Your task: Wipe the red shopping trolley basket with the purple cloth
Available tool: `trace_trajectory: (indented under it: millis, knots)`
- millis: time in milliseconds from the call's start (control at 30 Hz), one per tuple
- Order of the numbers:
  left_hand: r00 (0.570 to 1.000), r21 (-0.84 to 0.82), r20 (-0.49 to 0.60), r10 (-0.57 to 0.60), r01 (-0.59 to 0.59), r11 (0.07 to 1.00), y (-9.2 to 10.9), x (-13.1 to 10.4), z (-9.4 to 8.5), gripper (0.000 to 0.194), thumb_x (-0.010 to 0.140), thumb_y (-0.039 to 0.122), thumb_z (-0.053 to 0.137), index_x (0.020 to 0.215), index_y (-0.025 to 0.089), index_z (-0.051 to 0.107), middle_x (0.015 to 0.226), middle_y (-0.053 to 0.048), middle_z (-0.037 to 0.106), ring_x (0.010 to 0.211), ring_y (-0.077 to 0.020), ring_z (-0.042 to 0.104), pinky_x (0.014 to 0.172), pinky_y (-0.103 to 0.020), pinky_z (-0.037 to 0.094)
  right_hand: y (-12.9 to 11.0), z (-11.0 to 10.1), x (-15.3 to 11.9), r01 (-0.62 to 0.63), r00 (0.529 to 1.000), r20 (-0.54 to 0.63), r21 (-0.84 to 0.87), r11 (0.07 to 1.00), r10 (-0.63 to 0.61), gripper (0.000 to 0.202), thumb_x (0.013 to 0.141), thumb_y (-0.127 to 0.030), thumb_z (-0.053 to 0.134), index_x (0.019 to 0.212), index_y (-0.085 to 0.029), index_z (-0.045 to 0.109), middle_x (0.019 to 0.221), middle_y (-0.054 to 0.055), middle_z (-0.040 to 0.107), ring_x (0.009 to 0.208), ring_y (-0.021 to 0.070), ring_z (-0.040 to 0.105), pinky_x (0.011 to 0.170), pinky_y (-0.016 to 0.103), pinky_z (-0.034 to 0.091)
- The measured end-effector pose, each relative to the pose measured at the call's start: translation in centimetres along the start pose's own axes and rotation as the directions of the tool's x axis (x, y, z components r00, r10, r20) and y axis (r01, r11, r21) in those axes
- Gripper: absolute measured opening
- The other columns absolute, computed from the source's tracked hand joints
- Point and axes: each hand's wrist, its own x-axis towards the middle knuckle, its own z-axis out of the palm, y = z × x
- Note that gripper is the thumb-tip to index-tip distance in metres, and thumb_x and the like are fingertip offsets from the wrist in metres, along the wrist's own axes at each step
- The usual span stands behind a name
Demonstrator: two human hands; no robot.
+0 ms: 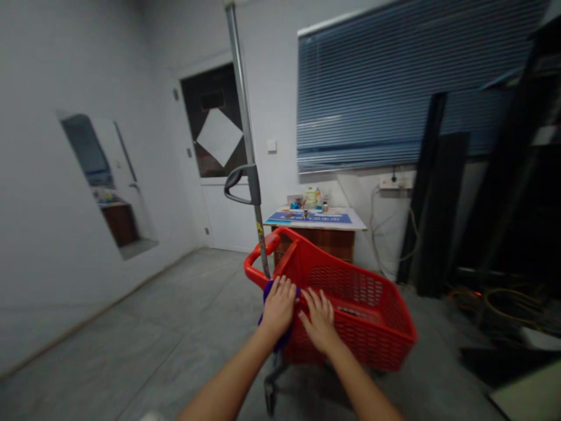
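A red plastic shopping cart [350, 327] stands on the floor before me, its perforated basket reaching away to the right. Over its near rim lies a bunched purple cloth [284, 340]. My left hand [280, 304] is closed over this cloth and presses it against the rim. Just to the right, my right hand [319, 318] rests on the same rim with its fingers apart and holds nothing. Part of the cloth is hidden beneath my left hand. A tall metal pole [243, 88] with a grey loop handle [254, 186] rises by the cart's handle end.
Behind the cart stands a small brown cabinet [315, 241] with little items on top. A door [225, 216] is at the back left, and a mirror [109, 187] hangs on the left wall. Dark panels [442, 216] and coiled cables [512, 305] are at the right.
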Motion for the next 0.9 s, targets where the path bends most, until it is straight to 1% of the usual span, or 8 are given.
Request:
trace_trajectory:
  millis: [67, 167, 267, 367, 500, 600, 800, 900]
  knots:
    - [0.999, -0.014, 0.0, 0.04, -0.04, 0.999, 0.3, 0.4, 0.7, 0.033, 0.093, 0.023, 0.046, 0.123, 0.013, 0.055, 0.129, -0.014, 0.06, 0.129, -0.0254, 0.048, 0.114, -0.047, 0.027, 0.2, 0.1, 0.5, -0.006, 1.0, 0.01, -0.004, 1.0, 0.006, 0.058, 0.093, -0.046, 0.034, 0.148, -0.029, 0.027, 0.156, -0.001, 0.023, 0.145, 0.026, 0.006, 0.116, 0.049, 0.011]
    - [0.998, -0.021, -0.025, 0.06, -0.06, 0.998, -0.3, 1.4, 1.2, 0.031, 0.093, 0.022, 0.045, 0.12, 0.013, 0.055, 0.126, -0.014, 0.062, 0.127, -0.0261, 0.05, 0.114, -0.049, 0.027, 0.5, 0.0, 1.2, -0.011, 1.0, 0.023, -0.006, 1.0, 0.011, 0.058, 0.093, -0.046, 0.034, 0.148, -0.029, 0.027, 0.156, -0.002, 0.023, 0.145, 0.0249, 0.006, 0.116, 0.047, 0.01]
    - [0.998, -0.019, -0.07, -0.002, 0.001, 1.0, -1.4, 2.4, 1.6, 0.03, 0.093, 0.022, 0.043, 0.119, 0.013, 0.056, 0.127, -0.016, 0.061, 0.129, -0.0267, 0.047, 0.114, -0.051, 0.026, 0.8, -0.1, 2.0, -0.021, 0.999, 0.037, -0.009, 1.0, 0.021, 0.057, 0.093, -0.044, 0.035, 0.148, -0.032, 0.027, 0.156, -0.003, 0.023, 0.145, 0.0234, 0.007, 0.116, 0.046, 0.01]
    - [0.996, -0.014, -0.081, -0.039, 0.038, 0.999, -1.5, 2.6, 2.2, 0.031, 0.093, 0.023, 0.042, 0.119, 0.013, 0.057, 0.127, -0.015, 0.061, 0.129, -0.0267, 0.047, 0.113, -0.052, 0.026, 1.1, -0.2, 2.9, -0.029, 0.998, 0.052, -0.034, 0.999, 0.031, 0.057, 0.093, -0.042, 0.035, 0.148, -0.034, 0.026, 0.156, -0.004, 0.024, 0.145, 0.0224, 0.008, 0.116, 0.045, 0.011]
    - [0.998, -0.035, -0.043, 0.044, -0.045, 0.998, -0.4, 2.1, 3.1, 0.034, 0.093, 0.023, 0.044, 0.125, 0.016, 0.055, 0.133, -0.011, 0.059, 0.131, -0.0242, 0.046, 0.114, -0.047, 0.028, 1.4, -0.1, 3.6, -0.043, 0.996, 0.079, -0.07, 0.997, 0.049, 0.056, 0.094, -0.044, 0.03, 0.148, -0.031, 0.026, 0.156, -0.003, 0.025, 0.145, 0.022, 0.009, 0.116, 0.045, 0.012]
    - [0.996, -0.047, -0.023, 0.085, -0.086, 0.995, -0.4, 2.1, 2.9, 0.034, 0.094, 0.023, 0.045, 0.126, 0.017, 0.055, 0.135, -0.01, 0.057, 0.131, -0.0228, 0.045, 0.114, -0.044, 0.027, 1.5, 0.0, 3.7, -0.047, 0.993, 0.105, -0.081, 0.996, 0.056, 0.057, 0.094, -0.044, 0.029, 0.149, -0.029, 0.026, 0.156, -0.003, 0.024, 0.145, 0.0224, 0.01, 0.116, 0.044, 0.011]
    - [0.996, -0.025, -0.029, -0.09, 0.089, 0.996, -0.7, 2.7, 2.1, 0.031, 0.094, 0.024, 0.045, 0.12, 0.013, 0.058, 0.13, -0.014, 0.06, 0.133, -0.0266, 0.043, 0.114, -0.047, 0.028, 1.9, -0.1, 3.8, -0.027, 0.992, 0.12, -0.089, 0.996, 0.038, 0.061, 0.09, -0.04, 0.036, 0.149, -0.034, 0.021, 0.155, -0.004, 0.026, 0.144, 0.0225, 0.014, 0.114, 0.045, 0.014]
    - [0.999, -0.059, 0.012, -0.052, 0.052, 0.997, 0.1, 2.8, 2.3, 0.03, 0.093, 0.021, 0.045, 0.119, 0.013, 0.058, 0.129, -0.013, 0.061, 0.131, -0.0257, 0.045, 0.115, -0.047, 0.026, 2.3, -0.5, 3.7, 0.019, 0.988, 0.156, -0.09, 0.996, -0.004, 0.067, 0.089, -0.043, 0.039, 0.151, -0.028, 0.018, 0.157, 0.0, 0.022, 0.145, 0.0235, 0.012, 0.115, 0.043, 0.014]
